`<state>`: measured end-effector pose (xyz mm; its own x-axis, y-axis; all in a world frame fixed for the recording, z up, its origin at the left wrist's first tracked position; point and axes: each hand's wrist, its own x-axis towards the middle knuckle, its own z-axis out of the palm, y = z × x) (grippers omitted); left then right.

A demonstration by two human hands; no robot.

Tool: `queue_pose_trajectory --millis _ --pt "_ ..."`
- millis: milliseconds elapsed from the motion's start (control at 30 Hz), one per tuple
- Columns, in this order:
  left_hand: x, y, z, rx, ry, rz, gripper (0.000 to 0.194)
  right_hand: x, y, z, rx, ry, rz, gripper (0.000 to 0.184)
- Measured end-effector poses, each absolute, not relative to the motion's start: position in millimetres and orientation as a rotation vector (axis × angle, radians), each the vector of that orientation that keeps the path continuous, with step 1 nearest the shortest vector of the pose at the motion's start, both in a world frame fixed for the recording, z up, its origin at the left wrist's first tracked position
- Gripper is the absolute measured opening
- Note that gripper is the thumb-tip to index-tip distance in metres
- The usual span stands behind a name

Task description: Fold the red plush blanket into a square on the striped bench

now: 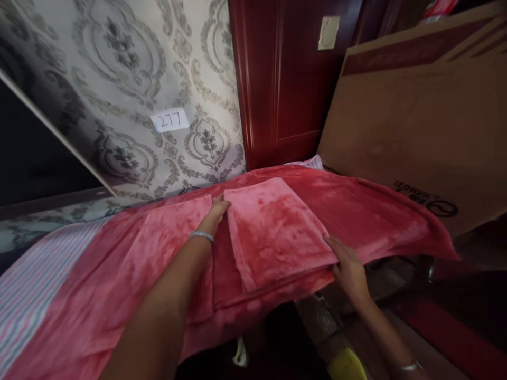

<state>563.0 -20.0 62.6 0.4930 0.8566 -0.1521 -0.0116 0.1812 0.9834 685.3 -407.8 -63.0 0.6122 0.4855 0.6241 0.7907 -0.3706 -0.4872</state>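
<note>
A folded pink-red plush cloth (pixel 277 232) lies flat, its layers showing along the near edge. My left hand (pixel 219 207) is closed at its far left corner, fingertips pressed on the edge. At the near right corner, my right hand (pixel 350 272) grips the edge, with the fingers along the side and the thumb lower down. Another folded pink plush cloth (pixel 166 227) lies to the left, partly covered by my left forearm. Both rest on a spread red plush blanket (pixel 372 221).
A striped cloth (pixel 51 279) shows beneath the blanket at the left. A large cardboard box (pixel 415 121) leans at the right, beside a dark red wooden panel (pixel 277 79). Patterned wallpaper (pixel 127 58) bears a paper marked 277 (pixel 170 120). A dark screen (pixel 39 142) stands far left.
</note>
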Motion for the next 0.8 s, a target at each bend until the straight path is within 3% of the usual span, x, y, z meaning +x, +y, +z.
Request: queue_pose_trajectory --millis 300,467,667,800 --pt "481.0 -114.6 49.1 1.326 0.725 0.488 0.09 685.4 -408.1 -62.0 -2.034 -1.003 -0.479 0.07" --pt "453.4 -164.8 37.8 1.372 0.659 0.561 0.107 686.4 -409.0 -57.1 -2.028 -1.008 -0.46 0.068" --pt "443.1 -178.3 39.4 1.503 0.704 0.541 0.088 681.1 -412.4 -49.8 -2.037 -1.079 -0.42 0.075" --pt "436.2 -173.3 46.7 1.549 0.71 0.474 0.075 689.8 -419.9 -47.9 -2.041 -1.153 -0.38 0.067"
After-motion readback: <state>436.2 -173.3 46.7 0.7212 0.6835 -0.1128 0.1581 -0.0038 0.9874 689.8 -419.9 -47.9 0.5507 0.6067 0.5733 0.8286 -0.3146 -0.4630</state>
